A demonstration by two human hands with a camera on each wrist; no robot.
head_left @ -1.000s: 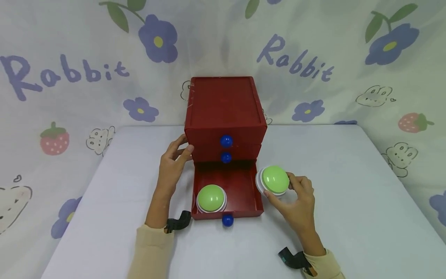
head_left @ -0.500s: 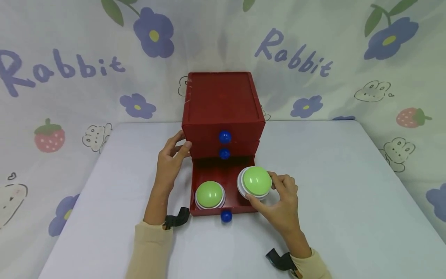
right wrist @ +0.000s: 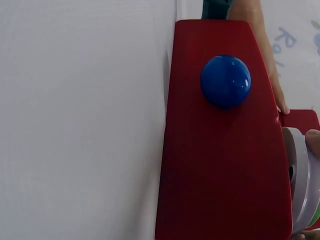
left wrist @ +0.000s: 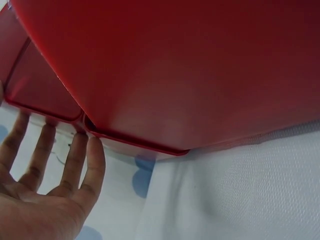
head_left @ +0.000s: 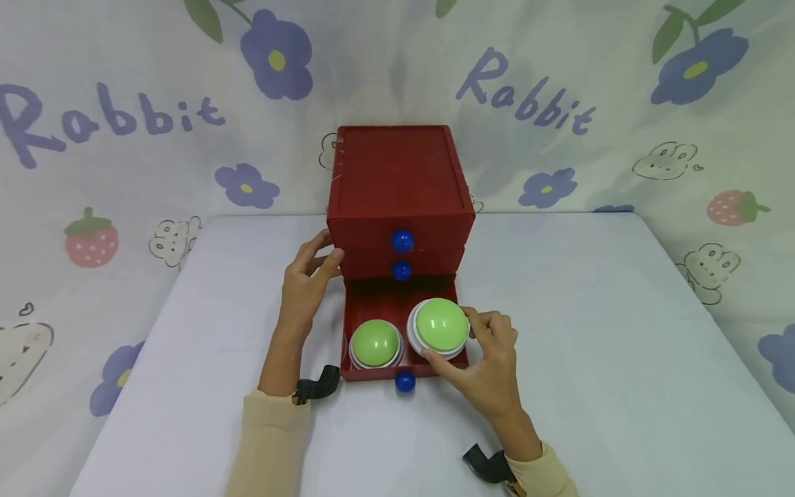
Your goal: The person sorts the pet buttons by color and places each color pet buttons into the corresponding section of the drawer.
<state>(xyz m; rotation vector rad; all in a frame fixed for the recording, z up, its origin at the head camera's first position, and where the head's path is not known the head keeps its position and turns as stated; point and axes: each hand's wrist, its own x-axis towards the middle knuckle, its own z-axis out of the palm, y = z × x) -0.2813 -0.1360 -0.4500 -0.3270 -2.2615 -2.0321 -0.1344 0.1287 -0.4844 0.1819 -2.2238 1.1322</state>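
Observation:
In the head view a red drawer cabinet [head_left: 400,172] stands with its bottom drawer [head_left: 373,375] pulled out. A green dome push button [head_left: 375,343] with a white base sits in the drawer's front left corner. My right hand [head_left: 487,362] pinches a second green push button [head_left: 441,324] by its white rim, over the drawer's right side. In the right wrist view that button's white base [right wrist: 300,185] is tilted above the drawer wall. My left hand [head_left: 304,283] rests against the cabinet's left side. The left wrist view shows its straight fingers [left wrist: 75,160] at the red edge.
Blue knobs mark the drawers: a top knob [head_left: 402,241], a middle knob [head_left: 401,270] and the bottom knob [head_left: 405,381] in front. The white table [head_left: 596,331] spreads around the cabinet. A patterned cloth [head_left: 385,62] hangs behind.
My right hand has carried its push button leftward, from beside the drawer to over its right part. My left hand has stayed against the cabinet.

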